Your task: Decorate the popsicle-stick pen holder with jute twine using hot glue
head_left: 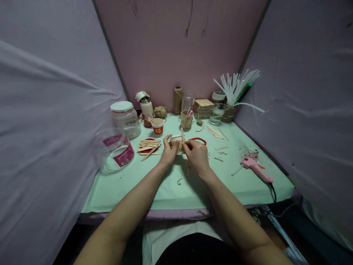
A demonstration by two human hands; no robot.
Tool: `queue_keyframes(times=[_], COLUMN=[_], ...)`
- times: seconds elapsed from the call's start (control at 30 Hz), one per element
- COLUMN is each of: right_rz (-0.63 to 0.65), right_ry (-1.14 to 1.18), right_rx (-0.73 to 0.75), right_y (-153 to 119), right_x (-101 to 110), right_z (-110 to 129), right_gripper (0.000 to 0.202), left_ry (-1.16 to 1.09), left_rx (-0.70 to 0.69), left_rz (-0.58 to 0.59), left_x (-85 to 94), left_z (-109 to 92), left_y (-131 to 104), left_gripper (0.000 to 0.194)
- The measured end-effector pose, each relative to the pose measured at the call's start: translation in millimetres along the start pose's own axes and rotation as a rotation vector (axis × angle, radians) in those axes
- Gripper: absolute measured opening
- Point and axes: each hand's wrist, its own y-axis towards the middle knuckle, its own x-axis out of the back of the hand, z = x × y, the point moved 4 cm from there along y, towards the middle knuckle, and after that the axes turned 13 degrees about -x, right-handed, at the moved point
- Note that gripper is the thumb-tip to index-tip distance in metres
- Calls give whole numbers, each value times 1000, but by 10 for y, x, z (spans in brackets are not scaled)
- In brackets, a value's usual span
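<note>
Over the middle of the table, my left hand (168, 151) is closed around the side of a small paper cup (175, 139) with a white rim and a yellow printed side. My right hand (197, 154) pinches a wooden craft stick (182, 134) upright against the cup's right side, its top standing above the rim. Behind my right hand shows the red handle of what look like scissors (200, 139); the rest is hidden. To the left, a pile of craft sticks (149, 144) lies on and around a red disc. Parts of more sticks show beneath my right hand.
A pink glue gun (256, 167) with its cord lies at the right. Clear plastic tubs (113, 149) and a lidded jar (125, 119) stand left. Along the back are a red paper cup (158, 127), twine (160, 112), a twine-wrapped holder (186, 120), a glass of water (217, 115) and glue sticks (234, 86).
</note>
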Motion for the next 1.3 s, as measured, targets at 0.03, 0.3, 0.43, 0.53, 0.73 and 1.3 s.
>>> queue_keyframes(times=[0.03,0.3,0.43,0.53,0.73,1.3], right_rz=[1,27,23,29,18,159], right_ry=[-1,-14,-20,-22,0,238], right_rx=[1,-3,14,22,25,433], right_y=[-1,-7,-12,-15,-1,17], right_x=[0,3,5,-5,0,-102], right_z=[0,0,2,1,2,-249], right_gripper=[19,19,19,19,21,45], left_ry=[2,14,17,22,-68,-504], left_rx=[3,11,35,46,57,196], left_rz=[-3,3,-3,-13,-21,53], left_x=[1,2,-8,-9,3,40], left_z=[2,6,-21,-20,44,-5], left_y=[1,2,-3,-6,34,95], left_gripper=[62,64,64,65,66,45])
